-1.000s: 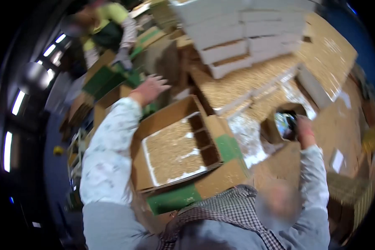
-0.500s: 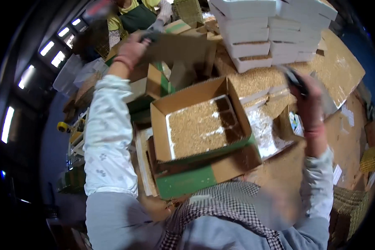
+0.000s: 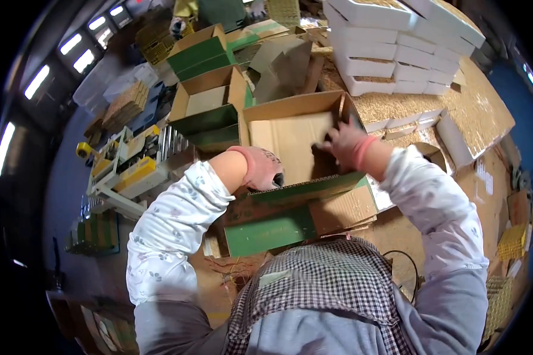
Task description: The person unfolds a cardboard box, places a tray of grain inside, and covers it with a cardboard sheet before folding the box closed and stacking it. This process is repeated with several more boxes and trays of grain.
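An open cardboard box (image 3: 305,190) with a green front wall sits in front of me. A flat tan cardboard sheet (image 3: 293,136) lies inside it and covers what is beneath. My left hand (image 3: 262,168), in a pink glove with dark fingertips, reaches over the front left corner of the box; its fingers are mostly hidden. At the right inner side, my right hand (image 3: 346,145) is over the sheet's edge with its fingers apart, slightly blurred. A folded-out flap, green and brown (image 3: 272,231), extends below the box toward my checked apron.
White foam trays (image 3: 370,53) with brown granular filling are stacked at the back right. More open boxes (image 3: 204,62) stand back left, beside a roller conveyor (image 3: 175,145). Loose brown grains (image 3: 479,106) cover the table's right part. Another person's gloved hand (image 3: 177,26) shows at the back.
Both hands have come down from raised positions to the box. The cardboard sheet now covers the grain-filled white tray that showed inside the box earlier.
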A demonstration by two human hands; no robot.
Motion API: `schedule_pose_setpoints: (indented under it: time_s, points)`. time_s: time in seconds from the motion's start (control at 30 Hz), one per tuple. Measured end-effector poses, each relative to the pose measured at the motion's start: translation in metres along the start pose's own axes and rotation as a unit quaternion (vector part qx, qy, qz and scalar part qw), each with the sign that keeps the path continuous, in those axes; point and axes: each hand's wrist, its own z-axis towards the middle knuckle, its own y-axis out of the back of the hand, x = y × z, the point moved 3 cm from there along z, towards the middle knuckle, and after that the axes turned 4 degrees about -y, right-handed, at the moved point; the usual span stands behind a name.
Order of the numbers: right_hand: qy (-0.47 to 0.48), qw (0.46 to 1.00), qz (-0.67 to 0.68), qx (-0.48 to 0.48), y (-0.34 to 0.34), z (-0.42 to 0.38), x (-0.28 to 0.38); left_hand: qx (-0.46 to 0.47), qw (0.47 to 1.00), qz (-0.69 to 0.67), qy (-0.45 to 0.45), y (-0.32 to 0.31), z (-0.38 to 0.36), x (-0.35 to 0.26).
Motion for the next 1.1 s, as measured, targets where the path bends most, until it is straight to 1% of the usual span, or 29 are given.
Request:
schedule_pose_setpoints:
  time_s: [0.03, 0.07, 0.1, 0.13, 0.17, 0.2, 0.23, 0.27, 0.3, 0.33, 0.37, 0.4, 0.43, 0.47, 0.5, 0.57, 0.6, 0.63, 0.7, 0.73, 0.77, 0.83, 0.87, 0.9, 0.97, 1.0, 1.03, 1.07, 1.1]
  points:
    - [0.006, 0.995, -0.009, 0.103, -0.012, 0.003, 0.007, 0.051, 0.997, -0.022, 0.051, -0.005, -0.004, -0.001]
    - [0.040, 0.981, -0.107, 0.158, -0.013, 0.011, -0.002, -0.066, 0.996, -0.043, -0.041, 0.002, -0.021, -0.001]
    - [0.100, 0.994, -0.036, -0.002, -0.009, 0.009, -0.020, -0.184, 0.970, -0.151, -0.058, 0.012, -0.042, 0.007]
    - [0.087, 0.989, 0.058, -0.108, 0.027, -0.006, -0.034, -0.295, 0.942, -0.161, -0.021, 0.007, -0.071, 0.029]
    - [0.090, 0.948, 0.108, -0.287, 0.050, -0.025, -0.060, -0.402, 0.901, -0.165, 0.017, 0.002, -0.095, 0.046]
    - [-0.018, 0.942, 0.127, -0.312, 0.058, -0.040, -0.082, -0.405, 0.899, -0.162, 0.023, -0.008, -0.095, 0.047]
    - [-0.147, 0.972, 0.000, -0.186, 0.046, -0.041, -0.095, -0.390, 0.898, -0.175, 0.104, -0.030, -0.089, 0.047]
    - [-0.078, 0.984, 0.153, -0.038, 0.016, -0.022, -0.100, -0.369, 0.890, -0.196, 0.186, -0.060, -0.077, 0.049]
    - [-0.011, 0.947, 0.298, 0.117, -0.024, 0.001, -0.093, -0.403, 0.876, -0.214, 0.159, -0.100, -0.038, 0.064]
    - [0.060, 0.952, 0.284, 0.101, -0.045, 0.015, -0.075, -0.399, 0.853, -0.255, 0.221, -0.094, -0.019, 0.042]
    - [0.130, 0.951, 0.268, 0.080, -0.061, 0.023, -0.055, -0.330, 0.843, -0.279, 0.321, -0.082, -0.003, 0.020]
    - [0.046, 0.866, 0.493, 0.067, -0.074, 0.024, -0.061, -0.360, 0.861, -0.210, 0.291, -0.124, 0.029, 0.033]
    - [-0.037, 0.726, 0.685, 0.055, -0.092, 0.020, -0.073, -0.468, 0.856, -0.155, 0.158, -0.145, 0.042, 0.042]
    - [-0.088, 0.748, 0.657, -0.036, -0.124, 0.018, -0.091, -0.517, 0.672, -0.527, 0.056, -0.155, 0.039, 0.037]
    - [-0.131, 0.761, 0.623, -0.127, -0.147, 0.015, -0.101, -0.522, 0.615, -0.576, 0.133, -0.122, -0.002, 0.009]
    - [-0.214, 0.733, 0.642, -0.076, -0.172, -0.004, -0.080, -0.530, 0.633, -0.555, 0.105, -0.140, -0.003, 0.016]
    - [-0.147, 0.735, 0.653, -0.110, -0.169, -0.015, -0.069, -0.542, 0.624, -0.552, 0.114, -0.141, -0.005, 0.020]
    - [-0.084, 0.731, 0.662, -0.142, -0.151, -0.026, -0.059, -0.551, 0.612, -0.563, 0.079, -0.141, -0.004, 0.022]
    - [-0.204, 0.639, 0.741, -0.024, -0.074, -0.030, -0.036, -0.567, 0.594, -0.569, 0.041, -0.125, -0.019, 0.030]
    - [-0.253, 0.646, 0.718, -0.058, -0.081, -0.020, -0.052, -0.578, 0.570, -0.582, 0.050, -0.100, -0.045, 0.035]
    - [-0.168, 0.578, 0.790, -0.117, -0.070, -0.009, -0.062, -0.589, 0.545, -0.594, 0.057, -0.085, -0.063, 0.049]
    - [-0.002, 0.450, 0.884, -0.125, -0.001, 0.017, -0.048, -0.642, 0.263, -0.704, -0.147, -0.100, -0.092, 0.114]
    - [-0.008, 0.580, 0.774, -0.254, 0.002, 0.037, -0.060, -0.734, 0.342, -0.586, -0.031, -0.096, -0.110, 0.151]
    - [-0.013, 0.680, 0.630, -0.376, -0.006, 0.065, -0.079, -0.795, 0.406, -0.443, 0.088, -0.092, -0.127, 0.185]
    - [0.054, 0.553, 0.768, -0.320, -0.045, 0.163, -0.125, -0.722, 0.454, -0.384, 0.353, -0.140, -0.128, 0.271]
    - [0.105, 0.643, 0.637, -0.412, -0.007, 0.176, -0.081, -0.728, 0.449, -0.383, 0.348, -0.169, -0.118, 0.304]
    - [0.149, 0.711, 0.485, -0.488, 0.026, 0.186, -0.020, -0.682, 0.464, -0.490, 0.281, -0.200, -0.098, 0.334]
    - [0.102, 0.644, 0.641, -0.405, 0.018, 0.226, -0.012, -0.618, 0.474, -0.591, 0.210, -0.221, -0.080, 0.353]
    - [0.051, 0.549, 0.773, -0.313, 0.000, 0.268, -0.006, -0.614, 0.478, -0.594, 0.204, -0.232, -0.070, 0.361]
